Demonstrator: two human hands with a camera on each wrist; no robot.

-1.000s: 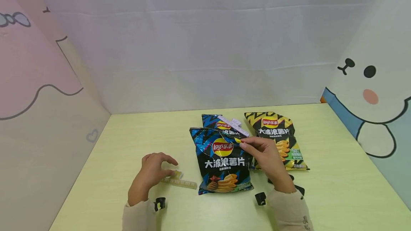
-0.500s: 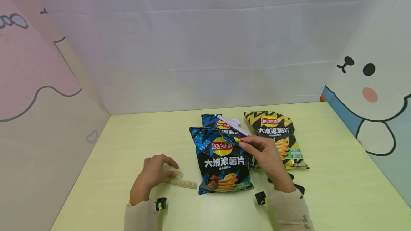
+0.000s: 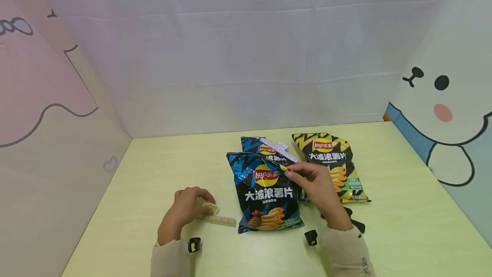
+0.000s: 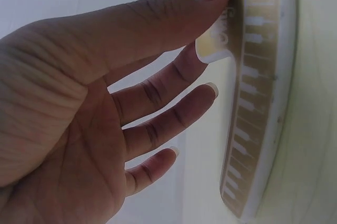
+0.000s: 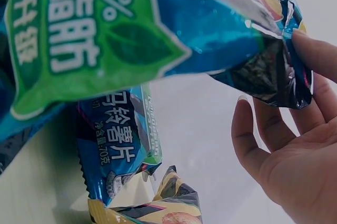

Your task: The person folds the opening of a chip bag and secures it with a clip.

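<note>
My left hand (image 3: 187,209) pinches the yellow tab of a flat bag clip (image 3: 221,220) with a piano-key pattern. The left wrist view puts the thumb across the tab, with the other fingers spread behind the clip (image 4: 251,84). My right hand (image 3: 317,183) pinches the upper right corner of the front blue and black chip bag (image 3: 269,202) between thumb and fingers. Up close in the right wrist view, the folded top edge of that chip bag (image 5: 287,66) runs into the grip. The front bag stands upright and overlaps a second blue chip bag (image 3: 251,145).
A purple bag clip (image 3: 279,150) lies across the top of the rear blue bag. To the right leans a yellow and black chip bag (image 3: 322,145), partly behind my right forearm. The pale yellow table (image 3: 407,200) ends at a white cloth backdrop (image 3: 246,54).
My left hand has shifted slightly right and down at the yellow clip. The right hand keeps its pinch on the bag's corner, and the bags stay in place.
</note>
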